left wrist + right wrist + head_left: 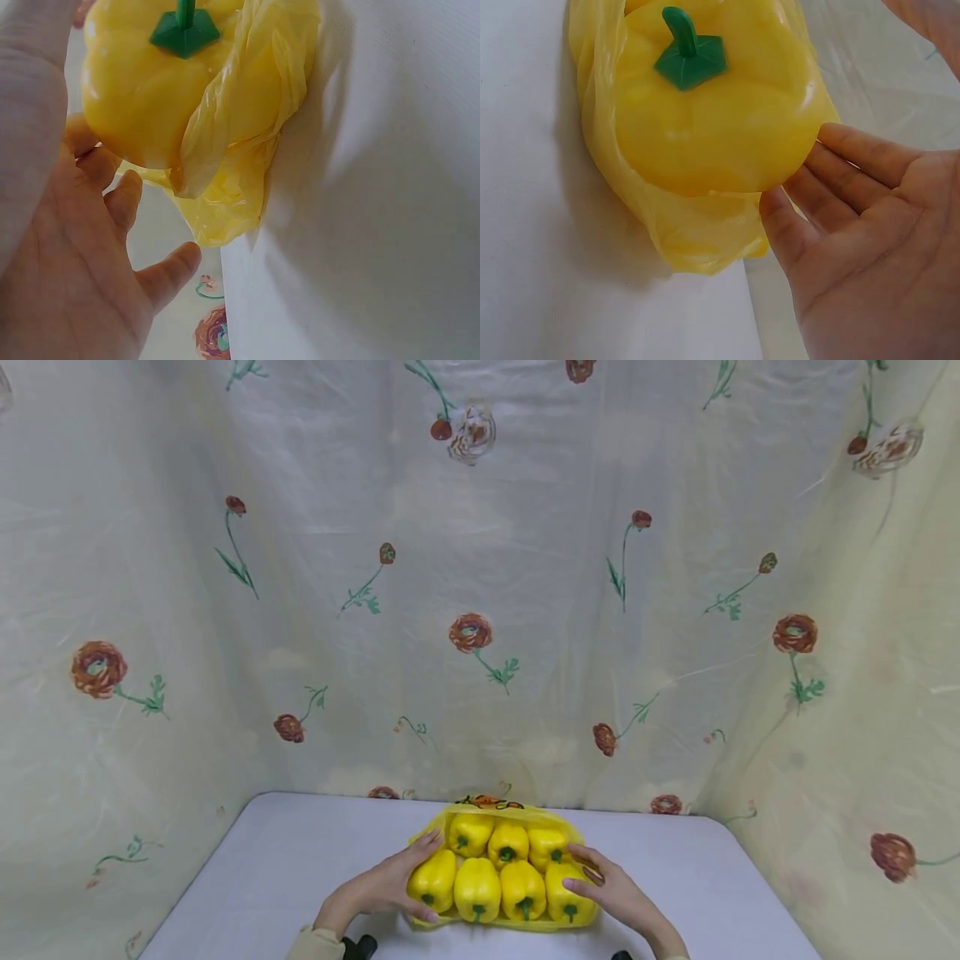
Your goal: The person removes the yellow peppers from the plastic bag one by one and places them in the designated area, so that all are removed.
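Peppers point(477, 891), seven yellow ones with green stems, sit in a yellow plastic bag point(536, 815) right between the two hands. Four are in the row nearer the wrists, three in the row past that. Left hand point(384, 885) is spread wide just beside its end of the bag, can't really tell how firmly it's touching. Right hand point(618, 897) is wide too, fingers loose, tips up against the nearest pepper. White table point(300, 835) under it all, flowery curtain point(540, 468) out beyond the fingertips.
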`<act>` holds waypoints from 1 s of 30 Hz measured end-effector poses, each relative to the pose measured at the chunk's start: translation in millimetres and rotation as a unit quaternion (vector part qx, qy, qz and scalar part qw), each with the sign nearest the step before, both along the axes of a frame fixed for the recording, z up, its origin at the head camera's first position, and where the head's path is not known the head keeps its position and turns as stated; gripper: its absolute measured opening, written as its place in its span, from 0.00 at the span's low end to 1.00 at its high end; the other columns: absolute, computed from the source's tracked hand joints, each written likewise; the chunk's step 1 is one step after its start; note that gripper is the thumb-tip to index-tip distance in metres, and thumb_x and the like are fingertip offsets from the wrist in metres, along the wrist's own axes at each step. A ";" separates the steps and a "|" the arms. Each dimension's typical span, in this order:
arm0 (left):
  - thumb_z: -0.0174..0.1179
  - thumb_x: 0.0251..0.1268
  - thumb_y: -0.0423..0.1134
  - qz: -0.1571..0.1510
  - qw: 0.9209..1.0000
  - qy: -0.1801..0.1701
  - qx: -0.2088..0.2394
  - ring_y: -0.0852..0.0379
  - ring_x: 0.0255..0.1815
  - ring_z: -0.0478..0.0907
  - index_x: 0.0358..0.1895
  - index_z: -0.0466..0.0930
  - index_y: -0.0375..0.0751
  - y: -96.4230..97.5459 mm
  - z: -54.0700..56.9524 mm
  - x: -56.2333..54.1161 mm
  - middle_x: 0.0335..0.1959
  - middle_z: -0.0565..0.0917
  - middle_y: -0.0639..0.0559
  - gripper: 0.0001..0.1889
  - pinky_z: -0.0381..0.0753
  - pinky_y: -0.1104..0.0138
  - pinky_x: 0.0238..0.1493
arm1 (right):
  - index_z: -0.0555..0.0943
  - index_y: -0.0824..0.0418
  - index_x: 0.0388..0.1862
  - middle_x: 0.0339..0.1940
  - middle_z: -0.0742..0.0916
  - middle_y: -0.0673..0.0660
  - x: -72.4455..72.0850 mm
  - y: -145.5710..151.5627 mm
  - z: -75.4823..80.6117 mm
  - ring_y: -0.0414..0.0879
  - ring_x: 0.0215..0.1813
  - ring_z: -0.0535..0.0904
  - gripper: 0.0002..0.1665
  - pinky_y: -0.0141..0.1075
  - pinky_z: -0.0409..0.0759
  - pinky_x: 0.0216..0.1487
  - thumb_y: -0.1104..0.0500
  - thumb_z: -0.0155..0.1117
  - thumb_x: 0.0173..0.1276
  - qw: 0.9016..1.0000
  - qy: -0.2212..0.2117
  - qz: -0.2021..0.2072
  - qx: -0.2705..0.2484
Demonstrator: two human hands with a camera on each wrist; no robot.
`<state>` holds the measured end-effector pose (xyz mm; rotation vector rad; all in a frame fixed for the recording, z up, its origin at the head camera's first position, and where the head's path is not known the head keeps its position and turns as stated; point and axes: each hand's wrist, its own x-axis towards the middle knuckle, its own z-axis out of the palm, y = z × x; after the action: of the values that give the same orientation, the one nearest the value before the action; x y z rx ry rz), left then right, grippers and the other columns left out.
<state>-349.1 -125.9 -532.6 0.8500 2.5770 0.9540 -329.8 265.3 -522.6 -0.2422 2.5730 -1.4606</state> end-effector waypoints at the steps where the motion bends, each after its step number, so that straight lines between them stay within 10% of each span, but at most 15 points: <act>1: 0.71 0.48 0.60 0.000 1.000 -0.002 0.001 0.41 0.79 0.45 0.78 0.45 0.49 0.1 0.1 0.2 0.80 0.44 0.50 0.57 0.54 0.38 0.72 | 0.63 0.65 0.72 0.71 0.70 0.68 -0.2 0.3 -1.0 0.62 0.73 0.63 0.42 0.54 0.64 0.72 0.44 0.62 0.68 1.000 0.000 0.001 -0.001; 30: 0.73 0.47 0.59 0.008 1.000 -0.017 0.007 0.41 0.79 0.45 0.78 0.44 0.49 -0.7 -3.0 -2.1 0.80 0.44 0.49 0.59 0.52 0.39 0.73 | 0.63 0.61 0.73 0.74 0.64 0.70 -5.4 11.2 -19.9 0.69 0.74 0.55 0.45 0.66 0.54 0.71 0.49 0.70 0.60 0.999 -0.025 0.041 0.001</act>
<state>-351.2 -126.7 -535.6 0.8098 2.5556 0.9840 -335.2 276.5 -542.6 -0.3025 2.4937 -1.4166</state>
